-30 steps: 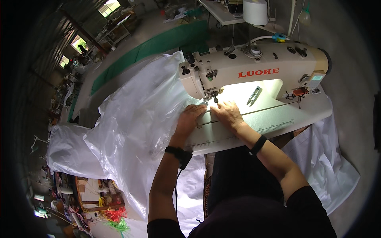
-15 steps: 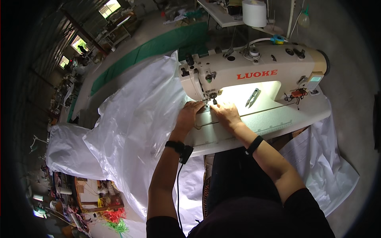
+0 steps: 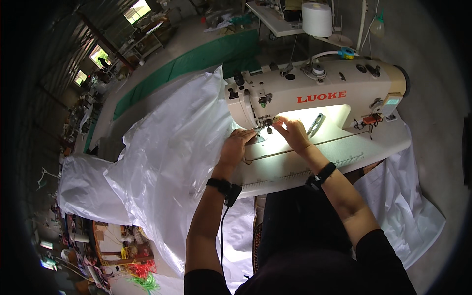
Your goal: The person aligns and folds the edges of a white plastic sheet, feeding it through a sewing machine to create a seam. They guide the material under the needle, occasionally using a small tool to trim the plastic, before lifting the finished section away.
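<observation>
A white sewing machine (image 3: 322,88) with a lit work area stands on its pale table (image 3: 314,152). My left hand (image 3: 236,145) lies beside the presser foot (image 3: 258,134), its fingers stretched toward the needle area. My right hand (image 3: 293,135) is raised to the right of the needle area, thumb and fingertips pinched together near a small dark knob. Whatever is between those fingertips is too small to make out. White plastic-like sheeting (image 3: 169,132) spreads from the machine's left side. Thread snips (image 3: 315,125) lie under the machine arm, just past my right hand.
A white thread cone (image 3: 316,20) stands behind the machine. More white sheeting (image 3: 393,196) hangs at the right. A green strip of cloth (image 3: 187,66) lies on the floor behind. Red and green strands (image 3: 142,270) sit among clutter at lower left. A cable hangs from my left wristband (image 3: 220,185).
My right hand has lifted from the table beside the needle and moved right and up, its fingers now pinched. My left hand stays beside the presser foot. The view has shifted slightly.
</observation>
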A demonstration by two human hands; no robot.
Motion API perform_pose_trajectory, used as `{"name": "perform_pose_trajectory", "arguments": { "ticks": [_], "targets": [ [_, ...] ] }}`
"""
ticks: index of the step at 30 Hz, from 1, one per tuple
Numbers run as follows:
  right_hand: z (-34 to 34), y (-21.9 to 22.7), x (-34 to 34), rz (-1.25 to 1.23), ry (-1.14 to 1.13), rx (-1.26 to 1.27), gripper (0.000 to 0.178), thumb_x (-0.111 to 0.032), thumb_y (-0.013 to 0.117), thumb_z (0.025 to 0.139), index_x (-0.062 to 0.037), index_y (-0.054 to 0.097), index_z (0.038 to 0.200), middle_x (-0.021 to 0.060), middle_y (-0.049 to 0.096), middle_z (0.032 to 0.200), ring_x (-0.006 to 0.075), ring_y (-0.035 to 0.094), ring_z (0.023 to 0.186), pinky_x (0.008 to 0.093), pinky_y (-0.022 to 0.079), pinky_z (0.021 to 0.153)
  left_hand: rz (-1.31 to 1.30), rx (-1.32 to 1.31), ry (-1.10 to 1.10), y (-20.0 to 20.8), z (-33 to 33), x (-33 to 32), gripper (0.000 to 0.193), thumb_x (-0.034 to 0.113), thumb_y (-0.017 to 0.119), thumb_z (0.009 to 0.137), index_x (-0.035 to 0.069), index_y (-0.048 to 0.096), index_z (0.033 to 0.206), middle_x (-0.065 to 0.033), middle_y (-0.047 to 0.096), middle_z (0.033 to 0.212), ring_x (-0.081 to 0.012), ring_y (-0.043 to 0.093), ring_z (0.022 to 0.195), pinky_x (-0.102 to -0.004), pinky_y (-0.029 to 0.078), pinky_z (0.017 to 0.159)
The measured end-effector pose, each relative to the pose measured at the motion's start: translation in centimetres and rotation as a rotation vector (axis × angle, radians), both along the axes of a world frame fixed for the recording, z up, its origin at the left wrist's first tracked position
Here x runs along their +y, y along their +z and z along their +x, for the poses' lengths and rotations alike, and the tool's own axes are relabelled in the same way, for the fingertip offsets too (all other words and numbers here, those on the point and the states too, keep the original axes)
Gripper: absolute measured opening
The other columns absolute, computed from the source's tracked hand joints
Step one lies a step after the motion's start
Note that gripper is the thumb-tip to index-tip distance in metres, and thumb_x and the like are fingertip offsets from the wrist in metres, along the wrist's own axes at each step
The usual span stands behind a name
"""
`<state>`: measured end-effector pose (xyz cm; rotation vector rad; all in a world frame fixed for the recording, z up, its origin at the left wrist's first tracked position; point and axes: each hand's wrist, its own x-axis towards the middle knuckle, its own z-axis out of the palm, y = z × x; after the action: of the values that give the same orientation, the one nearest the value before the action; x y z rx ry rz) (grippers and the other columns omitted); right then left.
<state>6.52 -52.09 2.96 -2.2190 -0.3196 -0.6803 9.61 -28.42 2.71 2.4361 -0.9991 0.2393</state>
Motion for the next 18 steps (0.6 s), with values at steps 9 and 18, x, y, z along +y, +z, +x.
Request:
{"name": "perform_pose_trajectory", "arguments": {
  "ticks": [9,18],
  "targets": [
    [1.0,0.5,-2.1,-0.134,0.129,-0.047,0.022,-0.030,0.061,0.095,-0.0096,0.069,0.095,0.0129,0.064,0.062,0.0307,0.064,0.060,0.0388,0.048,0.059,-0.012,0.005,-0.008,-0.4,0.0,0.3,0.040,0.001,0.047,0.086,0.006,0.067,0.121,-0.0096,0.066,0.125,-0.0285,0.057,0.118,-0.0363,0.043,0.106],
    [0.8,1.1,-2.1,-0.161,0.133,-0.034,0.022,-0.029,0.062,0.095,-0.0085,0.069,0.091,0.0147,0.061,0.060,0.0316,0.062,0.056,0.0392,0.047,0.057,-0.005,0.050,-0.024,0.2,-1.1,0.7,0.040,0.003,0.046,0.086,0.005,0.067,0.120,-0.0087,0.065,0.127,-0.0283,0.055,0.121,-0.0356,0.041,0.108]
  ]
}}
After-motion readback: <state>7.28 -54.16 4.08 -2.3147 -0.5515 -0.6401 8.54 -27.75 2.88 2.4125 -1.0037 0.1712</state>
